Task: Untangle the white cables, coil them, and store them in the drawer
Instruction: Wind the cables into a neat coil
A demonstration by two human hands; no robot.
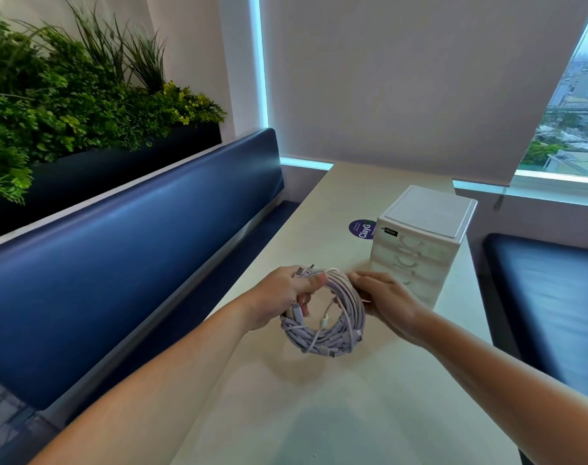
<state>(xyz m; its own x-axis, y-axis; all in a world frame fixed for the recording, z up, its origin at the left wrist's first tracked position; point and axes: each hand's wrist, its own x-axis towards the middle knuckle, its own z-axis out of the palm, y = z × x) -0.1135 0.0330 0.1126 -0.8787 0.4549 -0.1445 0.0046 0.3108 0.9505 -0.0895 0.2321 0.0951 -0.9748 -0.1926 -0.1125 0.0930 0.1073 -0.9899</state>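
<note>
Biggest thing here is the pale table (319,414), with the white mini drawer unit (420,250) at centre right of the frame, every drawer shut as far as I can see. That's my main worry: both hands are busy, so freeing one to pull a drawer could let the loops spring apart, since I see no tie on them. The bundle also looks wide next to those drawer fronts, so it may jam.

The coil of white cables (322,337) is mid-frame, just left of the unit. It's a nearly round ring, opening facing up at me, a touch longer top-to-bottom of the frame.

My left hand (282,297) grips its upper left, thumb over the strands. My right hand (383,297) pinches the right rim.

Loose plug ends (332,354) stick out at the bottom and could snag.
</note>
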